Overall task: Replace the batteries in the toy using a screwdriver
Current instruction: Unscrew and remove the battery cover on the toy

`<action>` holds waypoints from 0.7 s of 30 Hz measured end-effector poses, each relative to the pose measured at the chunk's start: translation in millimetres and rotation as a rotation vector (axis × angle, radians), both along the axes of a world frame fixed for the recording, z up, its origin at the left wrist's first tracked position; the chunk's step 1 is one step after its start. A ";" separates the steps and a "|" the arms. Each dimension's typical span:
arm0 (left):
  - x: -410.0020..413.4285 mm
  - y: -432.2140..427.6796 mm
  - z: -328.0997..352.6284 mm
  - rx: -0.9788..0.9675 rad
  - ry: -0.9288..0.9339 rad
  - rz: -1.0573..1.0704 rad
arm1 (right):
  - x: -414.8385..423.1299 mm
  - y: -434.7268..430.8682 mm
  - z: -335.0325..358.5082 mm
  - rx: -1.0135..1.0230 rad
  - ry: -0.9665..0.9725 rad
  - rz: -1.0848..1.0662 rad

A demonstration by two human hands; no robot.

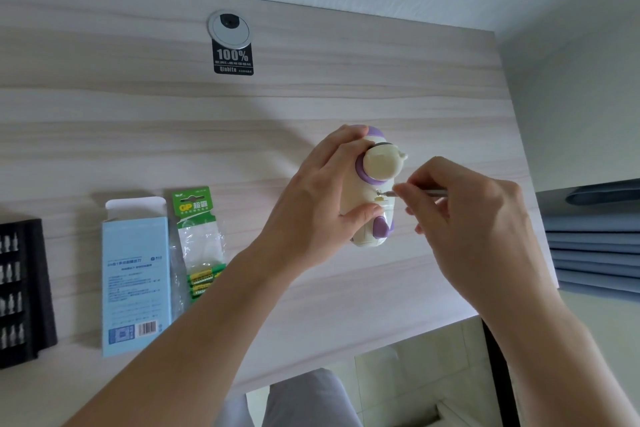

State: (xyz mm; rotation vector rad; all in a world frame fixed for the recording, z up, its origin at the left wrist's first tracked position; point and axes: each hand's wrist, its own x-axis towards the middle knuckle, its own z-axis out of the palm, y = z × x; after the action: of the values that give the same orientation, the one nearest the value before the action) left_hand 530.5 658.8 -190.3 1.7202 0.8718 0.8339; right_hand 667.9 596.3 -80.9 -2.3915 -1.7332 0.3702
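Note:
A cream and purple toy (375, 180) is held above the wooden desk (173, 135) at centre right. My left hand (311, 198) grips it from the left, fingers over its top and thumb on its lower side. My right hand (464, 215) pinches a thin silver screwdriver (429, 193), lying level with its tip at a small recess on the toy's side. A green pack of batteries (199, 246) lies on the desk to the left, partly under my left forearm.
A light blue box (135, 274) lies beside the battery pack. A black tray of screwdriver bits (20, 291) sits at the left edge. A round cable grommet (228, 28) with a black sticker is at the back. Folded blue cloth (595, 246) lies right of the desk.

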 end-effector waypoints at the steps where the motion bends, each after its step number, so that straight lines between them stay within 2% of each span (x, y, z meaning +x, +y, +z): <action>1: 0.0 0.0 -0.1 0.002 0.002 0.000 | -0.5 1.0 0.4 -0.011 0.016 0.008; 4: -0.3 0.2 -0.7 0.001 -0.001 -0.001 | -2.9 3.5 1.7 -0.010 0.025 0.038; 10: -0.9 0.5 -0.6 0.002 -0.003 -0.001 | -3.7 6.6 4.9 -0.053 -0.126 0.002; 13: -0.6 0.6 -1.8 0.008 0.013 0.000 | -1.1 7.6 2.8 -0.045 -0.013 0.060; 16: -0.5 0.4 -1.9 0.014 0.010 0.002 | -2.9 8.9 4.3 -0.041 0.004 0.120; 21: -1.2 0.5 -1.1 0.005 0.004 0.004 | -2.8 7.2 7.2 -0.078 -0.099 0.021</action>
State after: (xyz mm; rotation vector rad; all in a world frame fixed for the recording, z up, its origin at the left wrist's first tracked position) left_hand 529.4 659.2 -191.4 1.7256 0.8765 0.8366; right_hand 665.1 603.6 -73.7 -2.4873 -1.8192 0.3329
